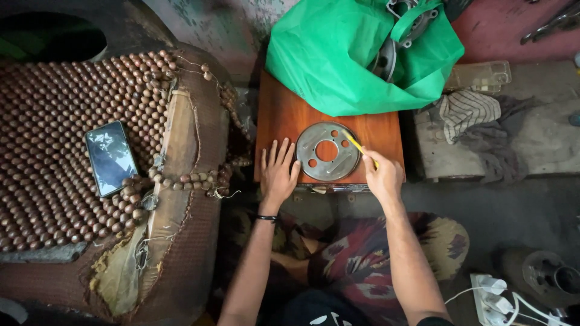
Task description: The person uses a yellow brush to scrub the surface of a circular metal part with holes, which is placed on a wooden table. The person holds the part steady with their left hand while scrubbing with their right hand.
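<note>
Beaded seat cover [72,133] fills the left side; its far and near edges run out of view, torn padding shows at the lower right corner. Phone [110,158] lies face up on the beads, well apart from the hands. Green bag [338,57] sits at the back of the wooden board [284,121], covers the board's rear edge and hides most of the metal parts inside; only rims poke out. Striped cloth [468,111] lies right of the board on a grey slab. Bare board is open to the left of the metal disc [327,151]; disc lies flat near the front edge, close to the right edge. Left hand [278,172]: flat, fingers spread, fingertips touching the disc's left rim. Right hand [382,175]: closed around a yellow pencil [360,148], tip on the disc's right side. Power strip [492,299] is cut off at bottom right.
</note>
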